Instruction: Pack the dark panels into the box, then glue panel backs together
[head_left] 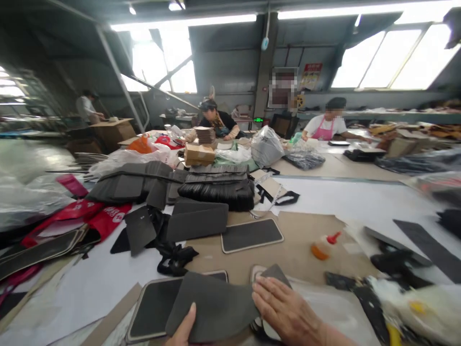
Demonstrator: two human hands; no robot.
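In the head view my left hand (183,329) grips a dark grey flat sheet (212,305) at its lower left edge, thumb on top and the other fingers hidden beneath. My right hand (279,305) lies with fingers stretched out at the sheet's right edge. Beyond its fingertips a small dark grey piece (277,273) overlaps a light-rimmed panel, mostly covered by the hand. Under the sheet's left side is a dark rounded panel with a pale border (153,307). A similar bordered panel (252,235) lies farther up the table.
Stacks of dark grey pieces (219,190) stand mid-table. A bottle of orange liquid with a red tip (324,246) is at the right. Black scraps (176,259) and red bags (108,221) lie left. Co-workers (221,125) sit or stand behind the table.
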